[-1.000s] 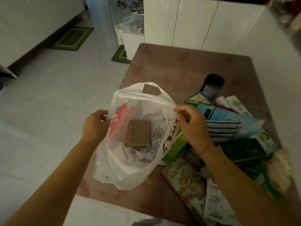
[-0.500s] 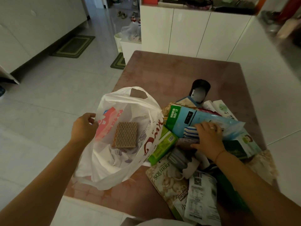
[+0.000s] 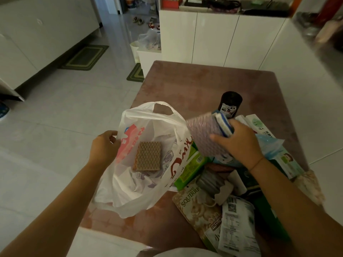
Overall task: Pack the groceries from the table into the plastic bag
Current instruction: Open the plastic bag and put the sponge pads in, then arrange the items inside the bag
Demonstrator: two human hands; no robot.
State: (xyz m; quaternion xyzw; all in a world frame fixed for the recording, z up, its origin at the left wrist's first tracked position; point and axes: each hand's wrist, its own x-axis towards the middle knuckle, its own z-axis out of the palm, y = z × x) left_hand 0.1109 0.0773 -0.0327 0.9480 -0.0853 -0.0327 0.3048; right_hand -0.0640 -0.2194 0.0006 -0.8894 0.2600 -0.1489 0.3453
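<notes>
My right hand [image 3: 239,143] is clamped around a stack of flat cloths [image 3: 207,134], thumb across the front, fingers behind; front cloth is lilac-grey with a bumpy waffle texture, the ones behind show white and blue edges. Stack is lifted off the pile, tilted, just beside the right rim of the plastic bag [image 3: 148,193]. My left hand [image 3: 104,145] pinches the bag's left rim, holding the mouth open. Bag is thin, crinkled white film with red print and a cut-out handle, sitting at the left edge of the brown table [image 3: 194,84]. Inside it, lying flat: a brown rectangular sponge [image 3: 148,156] with a honeycomb surface. Right of the bag the groceries are heaped, overlapping: green glossy packet [image 3: 189,169] touching the bag wall, a flat snack pouch [image 3: 196,206] printed SQUIRREL, white label sheet [image 3: 237,227] on top of it, light blue film pack [image 3: 269,145] under my wrist. Dark round bottle [image 3: 230,104] with a panda sticker stands behind the cloths, partly hidden by them.
</notes>
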